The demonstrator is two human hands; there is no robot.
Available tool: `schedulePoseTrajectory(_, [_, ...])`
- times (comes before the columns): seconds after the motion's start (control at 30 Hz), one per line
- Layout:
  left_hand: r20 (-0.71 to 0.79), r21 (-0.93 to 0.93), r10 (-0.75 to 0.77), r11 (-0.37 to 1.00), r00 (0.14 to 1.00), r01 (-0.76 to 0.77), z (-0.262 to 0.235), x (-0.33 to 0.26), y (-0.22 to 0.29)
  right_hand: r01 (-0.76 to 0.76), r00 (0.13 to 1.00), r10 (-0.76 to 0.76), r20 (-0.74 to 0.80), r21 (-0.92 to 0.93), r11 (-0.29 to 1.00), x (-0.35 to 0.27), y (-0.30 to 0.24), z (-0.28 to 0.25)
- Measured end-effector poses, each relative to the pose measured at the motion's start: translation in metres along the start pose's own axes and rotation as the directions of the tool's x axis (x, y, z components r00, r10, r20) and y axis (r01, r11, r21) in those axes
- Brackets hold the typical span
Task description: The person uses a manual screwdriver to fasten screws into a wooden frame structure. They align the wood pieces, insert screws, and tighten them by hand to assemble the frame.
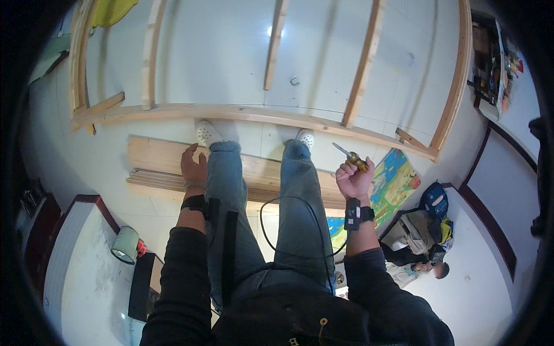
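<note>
My right hand [354, 180] is closed around the yellow-and-dark handle of a screwdriver [356, 161], whose metal shaft points up and to the left. My left hand [194, 165] holds nothing; its fingers are loosely bent and apart, beside my left knee and over a stack of wooden planks [145, 151]. Beyond my feet lies a large wooden frame [248, 113] with several crosswise slats. The near end of its middle slat [276, 49] stops short of the front rail. Inside the frame, a small metal piece [294, 81] rests on the floor.
A colourful mat [395, 179] lies right of my legs. Bags and clothes [418, 228] are heaped farther right, near a small figure of a person. At the left is a green-white cylindrical container [124, 244]. A black cable [314, 216] loops across my lap. Shelves with small items [496, 63] stand far right.
</note>
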State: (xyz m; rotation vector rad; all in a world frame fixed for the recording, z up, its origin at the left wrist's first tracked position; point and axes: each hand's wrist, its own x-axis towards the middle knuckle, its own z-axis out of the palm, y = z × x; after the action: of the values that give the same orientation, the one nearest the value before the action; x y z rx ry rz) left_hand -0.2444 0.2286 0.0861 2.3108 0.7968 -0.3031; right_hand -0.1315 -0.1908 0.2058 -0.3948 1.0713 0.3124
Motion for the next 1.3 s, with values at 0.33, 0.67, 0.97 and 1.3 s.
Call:
schedulePoseTrajectory(0.33, [0.164, -0.236, -0.125, 0.958, 0.978, 0.162, -0.128, 0.016, -0.21, 0.066, 0.993, -0.061, 0.1, -0.045, 0.997, 0.026, 0.143, 0.118])
schedulePoseTrajectory(0.67, [0.4, -0.049, -0.725, 0.594, 0.561, 0.803, -0.188, -0.138, -0.35, 0.144, 0.985, -0.134, 0.112, -0.08, 0.986, 0.04, 0.15, 0.153])
schedulePoseTrajectory(0.97, [0.391, -0.001, -0.222, 0.97, 0.893, 0.241, -0.165, 0.013, -0.172, -0.067, 0.987, 0.146, 0.061, -0.678, 0.732, 0.072, 0.194, 0.163])
schedulePoseTrajectory(1.3, [0.389, -0.149, -0.352, 0.888, 0.852, 0.435, -0.153, 0.127, -0.06, 0.223, 0.962, 0.183, 0.204, -0.971, -0.09, 0.16, 0.289, 0.258])
